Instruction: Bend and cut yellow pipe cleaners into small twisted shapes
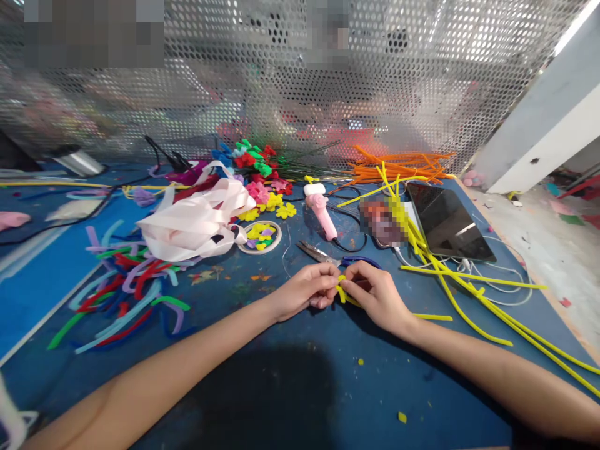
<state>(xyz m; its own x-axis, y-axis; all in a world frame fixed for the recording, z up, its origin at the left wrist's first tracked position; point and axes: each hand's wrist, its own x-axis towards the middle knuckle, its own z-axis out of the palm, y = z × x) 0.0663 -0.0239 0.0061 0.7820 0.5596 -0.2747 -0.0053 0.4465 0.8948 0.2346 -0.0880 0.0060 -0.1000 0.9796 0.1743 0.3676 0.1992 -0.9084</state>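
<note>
The 2 hands [304, 290] [382, 299] pinch a yellow fuzzy stem [342, 294], its long axis running rightward.

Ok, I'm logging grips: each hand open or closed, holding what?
Left hand: closed, pinching a yellow fuzzy strip.
Right hand: closed, pinching the same strip.

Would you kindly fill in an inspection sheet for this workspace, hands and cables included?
Surface: blue tabletop, with yellow scraps near the front.
Work items: yellow fuzzy strip in the fingers; scissors just beyond.
Clutter: pale ribbon and coloured strips on the left; orange stems and tablet on the right.
Hands: left hand and right hand both pinch the yellow fuzzy strip.
Cables: white cable beside the tablet; black cable at the pink tool.
Surroundings: perforated metal screen behind; littered floor at right.
</note>
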